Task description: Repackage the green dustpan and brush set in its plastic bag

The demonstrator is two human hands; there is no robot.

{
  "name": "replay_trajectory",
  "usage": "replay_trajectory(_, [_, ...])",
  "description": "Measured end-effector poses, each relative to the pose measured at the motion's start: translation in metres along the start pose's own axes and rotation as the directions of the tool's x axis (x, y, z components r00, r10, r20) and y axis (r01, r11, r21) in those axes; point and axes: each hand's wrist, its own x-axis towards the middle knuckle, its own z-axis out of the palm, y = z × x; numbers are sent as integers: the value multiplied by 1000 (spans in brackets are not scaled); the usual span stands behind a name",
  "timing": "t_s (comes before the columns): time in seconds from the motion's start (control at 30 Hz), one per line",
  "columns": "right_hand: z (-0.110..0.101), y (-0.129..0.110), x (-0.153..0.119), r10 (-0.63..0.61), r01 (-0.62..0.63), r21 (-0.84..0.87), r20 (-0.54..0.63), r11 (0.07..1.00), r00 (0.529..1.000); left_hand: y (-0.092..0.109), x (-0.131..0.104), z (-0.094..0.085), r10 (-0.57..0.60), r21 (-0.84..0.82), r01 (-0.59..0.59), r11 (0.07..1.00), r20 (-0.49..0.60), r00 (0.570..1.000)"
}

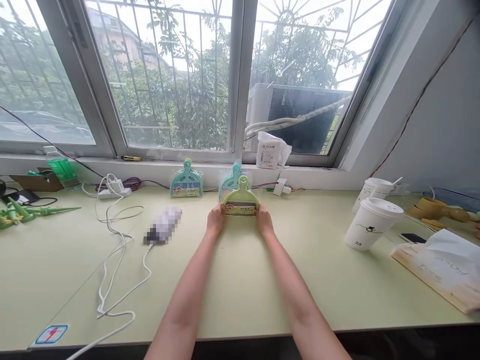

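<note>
My left hand (215,220) and my right hand (264,221) hold a small yellow-green dustpan set (240,199) by its two lower corners, standing upright on the pale green table (240,280). Just behind it a teal dustpan set (229,181) leans against the wall under the window. Another teal dustpan set (186,181) stands to the left of that one, apart from my hands.
A blurred phone (163,226) with a white cable (112,260) lies left of my arms. Two white paper cups (371,220) and a tissue box (442,267) sit at the right. A power strip (112,190), a green bottle (62,170) and green toys (22,212) lie far left.
</note>
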Motion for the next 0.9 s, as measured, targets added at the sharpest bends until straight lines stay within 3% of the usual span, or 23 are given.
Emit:
replay_trajectory(0.17, [18, 3, 24, -59, 59, 2, -26, 998, 998, -11, 29, 12, -22, -23, 21, 1000, -22, 1000])
replay_trajectory(0.37, [33, 4, 49, -31, 22, -148, -57, 989, 998, -24, 54, 24, -45, -113, 38, 993, -61, 997])
replay_trajectory(0.6, [42, 8, 67, -84, 73, -111, -91, 991, 992, -32, 76, 31, -130, -165, 111, 980, -110, 985])
replay_trajectory(0.9, [52, 5, 82, -48, 38, -117, -78, 992, 996, -40, 93, 41, -156, -188, 121, 975, -184, 971])
